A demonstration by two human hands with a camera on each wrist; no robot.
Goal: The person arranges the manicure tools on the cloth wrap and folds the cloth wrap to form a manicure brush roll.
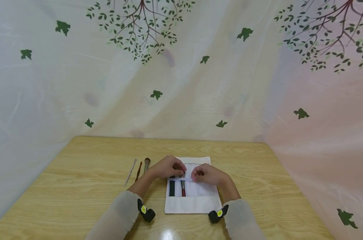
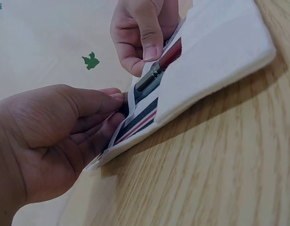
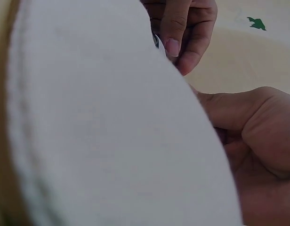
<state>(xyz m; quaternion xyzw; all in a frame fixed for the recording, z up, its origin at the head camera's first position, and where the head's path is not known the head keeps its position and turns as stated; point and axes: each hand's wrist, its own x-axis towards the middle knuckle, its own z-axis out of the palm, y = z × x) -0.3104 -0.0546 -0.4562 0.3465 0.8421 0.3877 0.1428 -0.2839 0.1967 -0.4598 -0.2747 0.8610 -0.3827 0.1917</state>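
A white fabric brush case (image 1: 193, 205) lies unrolled on the table, a white elastic band (image 1: 176, 179) running across it. Under the band, a brush (image 1: 183, 190) with a red handle and metal ferrule sits with its handle end in the lower pocket. Left of it in the case is a flat dark strip (image 1: 172, 189), which shows red and white stripes in the left wrist view. My left hand (image 1: 168, 166) pinches the brush's far end just past the band. My right hand (image 1: 209, 174) pinches the band right of the brush; fabric hides part of its fingers in the right wrist view.
Left of the case lie a thin pale metal tool (image 1: 131, 172), a slim brown tool (image 1: 138, 171) and a thick-headed brush (image 1: 147, 162), partly behind my left arm. A leaf-patterned curtain (image 1: 181, 110) hangs behind the wooden table (image 1: 88, 186).
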